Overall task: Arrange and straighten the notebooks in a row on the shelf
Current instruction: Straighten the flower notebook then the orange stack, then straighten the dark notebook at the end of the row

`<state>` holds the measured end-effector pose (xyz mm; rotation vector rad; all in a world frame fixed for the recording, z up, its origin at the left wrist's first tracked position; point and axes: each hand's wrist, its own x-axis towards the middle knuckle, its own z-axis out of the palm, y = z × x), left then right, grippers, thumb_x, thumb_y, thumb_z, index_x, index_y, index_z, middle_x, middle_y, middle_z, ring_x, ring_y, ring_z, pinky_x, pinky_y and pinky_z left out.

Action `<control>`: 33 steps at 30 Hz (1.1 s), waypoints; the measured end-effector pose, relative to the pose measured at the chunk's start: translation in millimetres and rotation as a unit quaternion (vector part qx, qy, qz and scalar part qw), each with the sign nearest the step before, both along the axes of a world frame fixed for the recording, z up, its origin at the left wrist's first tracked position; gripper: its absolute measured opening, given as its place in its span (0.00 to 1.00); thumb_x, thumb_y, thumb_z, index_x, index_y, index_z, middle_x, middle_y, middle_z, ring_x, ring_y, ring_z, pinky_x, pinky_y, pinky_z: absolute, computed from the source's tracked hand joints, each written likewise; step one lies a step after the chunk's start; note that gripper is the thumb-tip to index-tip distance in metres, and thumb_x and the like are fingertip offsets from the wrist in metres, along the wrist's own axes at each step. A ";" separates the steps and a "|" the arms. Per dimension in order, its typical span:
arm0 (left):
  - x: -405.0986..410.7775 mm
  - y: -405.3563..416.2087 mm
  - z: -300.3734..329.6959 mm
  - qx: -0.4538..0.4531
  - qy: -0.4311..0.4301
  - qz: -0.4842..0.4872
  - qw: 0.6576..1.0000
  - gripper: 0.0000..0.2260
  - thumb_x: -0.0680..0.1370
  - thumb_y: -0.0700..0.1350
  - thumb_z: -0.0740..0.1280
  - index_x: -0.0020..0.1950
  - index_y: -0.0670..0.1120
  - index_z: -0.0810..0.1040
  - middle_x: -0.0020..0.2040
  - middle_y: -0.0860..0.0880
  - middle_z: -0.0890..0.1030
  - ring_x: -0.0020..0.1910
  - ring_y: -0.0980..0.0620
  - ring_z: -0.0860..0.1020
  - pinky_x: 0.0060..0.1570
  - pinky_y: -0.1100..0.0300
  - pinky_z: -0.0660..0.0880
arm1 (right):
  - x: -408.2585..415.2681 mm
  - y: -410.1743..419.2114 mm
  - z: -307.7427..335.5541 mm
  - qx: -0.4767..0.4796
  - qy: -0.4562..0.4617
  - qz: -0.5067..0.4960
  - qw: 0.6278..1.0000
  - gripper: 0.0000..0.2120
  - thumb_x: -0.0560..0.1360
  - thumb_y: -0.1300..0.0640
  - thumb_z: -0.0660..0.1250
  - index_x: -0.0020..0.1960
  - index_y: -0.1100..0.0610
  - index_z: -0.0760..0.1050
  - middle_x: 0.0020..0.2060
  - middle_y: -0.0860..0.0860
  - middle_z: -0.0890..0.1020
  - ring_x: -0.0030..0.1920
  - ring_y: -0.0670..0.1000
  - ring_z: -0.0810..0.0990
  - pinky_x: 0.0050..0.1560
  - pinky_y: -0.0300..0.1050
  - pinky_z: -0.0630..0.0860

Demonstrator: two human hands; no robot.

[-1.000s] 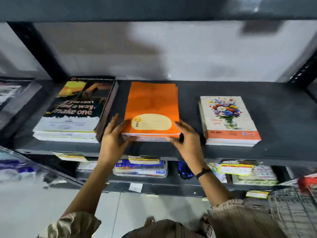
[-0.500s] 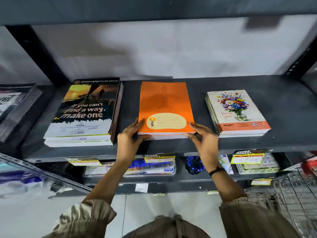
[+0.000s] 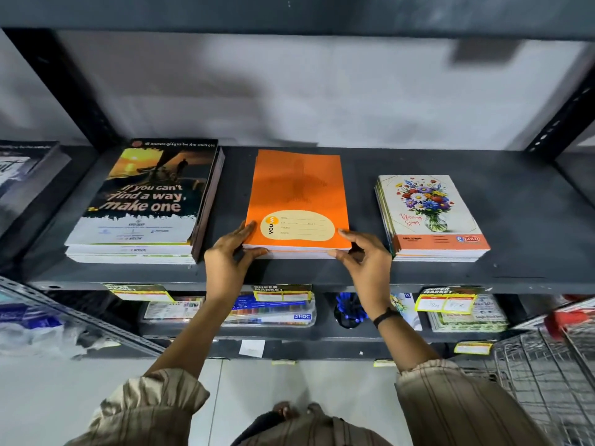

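Hands bracket orange notebook stack [image 3: 297,194] on shelf [image 3: 531,220]; we see left hand [image 3: 227,262] straight-fingered against one front corner, right hand [image 3: 367,265] pinching the other.

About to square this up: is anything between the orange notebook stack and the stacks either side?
Nothing visible. Bare shelf lies between the orange notebook stack and both the dark stack and the floral stack. Left hand and right hand touch its front corners.

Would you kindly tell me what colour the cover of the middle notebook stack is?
The middle notebook stack is orange with a cream label; head view.
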<state>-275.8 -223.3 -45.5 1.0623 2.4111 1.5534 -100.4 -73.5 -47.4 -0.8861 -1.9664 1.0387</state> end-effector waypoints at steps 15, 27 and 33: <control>-1.8 -10.0 7.9 -0.031 0.003 -0.035 0.999 0.23 0.73 0.40 0.69 0.68 0.44 0.71 0.68 0.41 0.73 0.67 0.47 0.72 0.69 0.52 0.70 | -11.1 -15.9 29.9 0.150 -0.140 -0.025 0.978 0.27 0.66 0.52 0.76 0.63 0.55 0.76 0.66 0.55 0.74 0.66 0.57 0.71 0.65 0.58 0.72; -147.2 -143.4 20.6 -0.092 0.241 0.057 0.965 0.20 0.74 0.52 0.68 0.62 0.45 0.76 0.65 0.43 0.77 0.68 0.41 0.69 0.65 0.45 0.68 | -180.3 -147.7 24.6 0.076 -0.131 0.162 0.975 0.27 0.71 0.51 0.71 0.69 0.53 0.69 0.69 0.55 0.72 0.71 0.52 0.67 0.71 0.41 0.61; -213.4 -178.0 7.0 -0.129 0.036 0.001 0.991 0.34 0.65 0.44 0.77 0.68 0.43 0.70 0.74 0.40 0.65 0.73 0.45 0.64 0.62 0.75 0.61 | -206.7 -160.9 7.4 0.043 -0.149 0.116 0.981 0.29 0.69 0.52 0.73 0.68 0.53 0.71 0.73 0.57 0.66 0.73 0.51 0.64 0.68 0.30 0.56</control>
